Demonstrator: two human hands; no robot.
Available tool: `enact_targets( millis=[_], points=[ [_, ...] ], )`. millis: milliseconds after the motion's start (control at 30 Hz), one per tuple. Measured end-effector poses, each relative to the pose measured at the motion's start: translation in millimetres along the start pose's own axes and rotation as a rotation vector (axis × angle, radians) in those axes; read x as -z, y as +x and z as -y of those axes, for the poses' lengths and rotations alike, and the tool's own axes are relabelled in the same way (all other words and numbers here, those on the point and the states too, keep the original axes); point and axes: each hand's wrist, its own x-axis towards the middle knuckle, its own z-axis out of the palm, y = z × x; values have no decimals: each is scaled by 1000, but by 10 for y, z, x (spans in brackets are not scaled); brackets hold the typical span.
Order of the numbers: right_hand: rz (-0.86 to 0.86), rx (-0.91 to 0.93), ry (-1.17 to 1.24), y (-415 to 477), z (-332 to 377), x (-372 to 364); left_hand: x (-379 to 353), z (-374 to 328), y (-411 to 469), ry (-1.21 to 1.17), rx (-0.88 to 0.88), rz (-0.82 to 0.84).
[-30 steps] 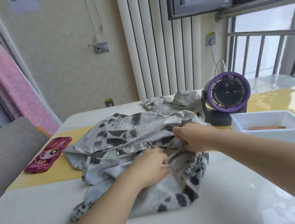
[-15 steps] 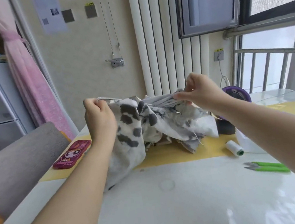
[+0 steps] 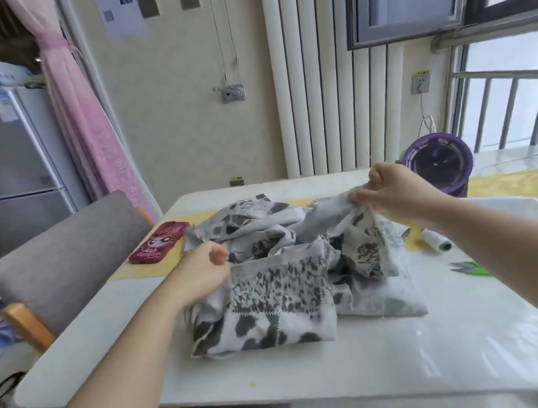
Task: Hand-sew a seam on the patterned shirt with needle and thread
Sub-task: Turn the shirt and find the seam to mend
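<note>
Patterned shirt [image 3: 273,293] now sits lowered on the desk [image 3: 318,369]; I find left grip [image 3: 201,272], nine o'clock, and right grip [image 3: 394,193], two o'clock, pinching it.

White glossy desk [image 3: 386,360], corners rounded. Yellow mat [image 3: 139,272] runs across the far half. Grey patterned shirt [image 3: 273,293] heaped mid-desk, its near fold flat on the white top. Phone [image 3: 159,241] in a red cartoon case lies at left on the mat, near the shirt. Right side: purple fan [image 3: 438,162] at the back, white tray [image 3: 530,205] partly hidden, thread spool [image 3: 437,239] on its side, green snips [image 3: 470,267] nearest.
</note>
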Motion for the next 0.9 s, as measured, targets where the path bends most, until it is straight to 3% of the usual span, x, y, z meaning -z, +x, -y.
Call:
enact_targets(
  millis=[100,200,300,400,500,700,833,900],
  points=[
    [-34,78,-10,-26,108,23,4,-337,-54,-107,-185,-97],
    [-33,156,27,-38,217,17,-188,-743,-190,-63,-345,-46],
    [-9,217,67,-79,329,-22,-478,-1008,-209,190,-322,25],
    [-13,282,121,-89,397,-20,-621,-1114,-92,321,-320,-64],
    [-20,321,141,-62,455,48,-517,-1134,62,240,-295,-194],
    [-168,448,-66,46,657,108,165,-1350,248,85,-225,-338],
    [-81,466,-84,54,955,68,452,-1489,248,-203,-380,-673],
    [101,342,94,5,1034,19,482,-1492,223,-488,-508,-703]
  ],
)
